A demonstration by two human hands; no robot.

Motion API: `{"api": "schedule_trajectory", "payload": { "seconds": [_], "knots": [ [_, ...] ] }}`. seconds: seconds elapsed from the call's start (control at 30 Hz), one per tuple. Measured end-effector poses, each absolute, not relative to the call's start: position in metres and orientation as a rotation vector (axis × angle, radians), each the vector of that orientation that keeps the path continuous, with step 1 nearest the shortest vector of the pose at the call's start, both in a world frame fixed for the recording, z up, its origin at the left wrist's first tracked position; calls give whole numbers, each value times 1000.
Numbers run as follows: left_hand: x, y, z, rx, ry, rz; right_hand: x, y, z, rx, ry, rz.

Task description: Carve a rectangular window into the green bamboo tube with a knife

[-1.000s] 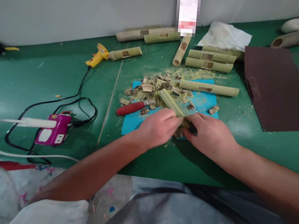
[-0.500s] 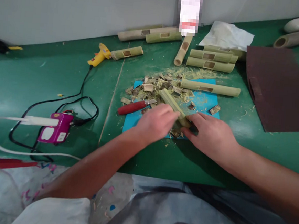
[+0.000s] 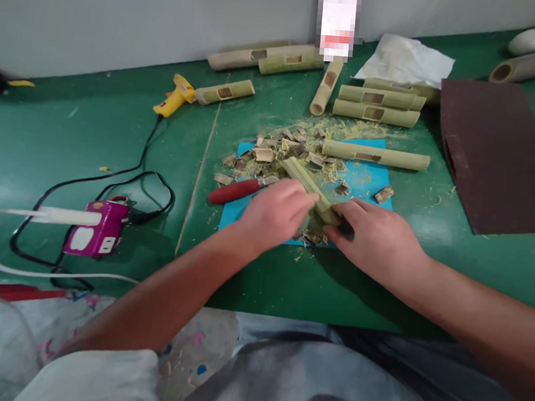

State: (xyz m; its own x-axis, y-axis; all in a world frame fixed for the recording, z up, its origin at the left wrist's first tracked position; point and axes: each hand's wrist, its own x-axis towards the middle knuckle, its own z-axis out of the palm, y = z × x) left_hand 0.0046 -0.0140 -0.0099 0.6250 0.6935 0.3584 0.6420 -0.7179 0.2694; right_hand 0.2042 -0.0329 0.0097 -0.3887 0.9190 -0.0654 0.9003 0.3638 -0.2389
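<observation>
Pale yellow-green bamboo, a slim ridged length (image 3: 305, 179), slants over the middle of the flat blue sheet (image 3: 364, 177), its far end over the chips and its near end in the right grip (image 3: 378, 234). That grip is closed round the near end, thumb on one side and fingers on the other; the left grip (image 3: 273, 216) is curled with its fingertips at the bamboo's side, and blur and angle hide whether it pinches anything, so I can't tell. To handle this well, I'd judge, the right grip wants to stay firm and low so the round piece can't roll, while the left works in short, light strokes along the grain, fingertips kept off any raw edge. Watch the red-handled knife with a short metal blade (image 3: 234, 191): it lies across the blue sheet's left edge, blade end close beside the left grip, and sliding it farther out would probably be safer. The heap of brown and tan bamboo chips with fine shavings (image 3: 275, 155), spread over the sheet's far left part and spilling onto the green bench (image 3: 261, 286), may make a bumpy rest for the far end. As for looks, the held bamboo shows a paler strip running lengthwise, with a dull, fibrous surface. Across the sheet's far right part, a longer light-green bamboo tube with a cut-out window (image 3: 398, 159) reaches past its edge.
</observation>
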Motion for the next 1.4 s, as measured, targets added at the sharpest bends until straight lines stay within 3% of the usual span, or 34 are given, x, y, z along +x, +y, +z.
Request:
{"api": "schedule_trajectory", "payload": {
  "seconds": [0.87,1.2,1.33,1.4],
  "knots": [
    [2,-13,-8,2736,1110,604,206,-33,5,-1615,-2525,348],
    [2,-10,-11,2720,1219,807,205,-33,6,-1634,-2517,359],
    [2,-10,-11,2732,1062,624,205,-34,7,-1621,-2527,372],
    [1,-8,-11,2700,1159,765,205,-33,8,-1642,-2528,377]
  ]
}}
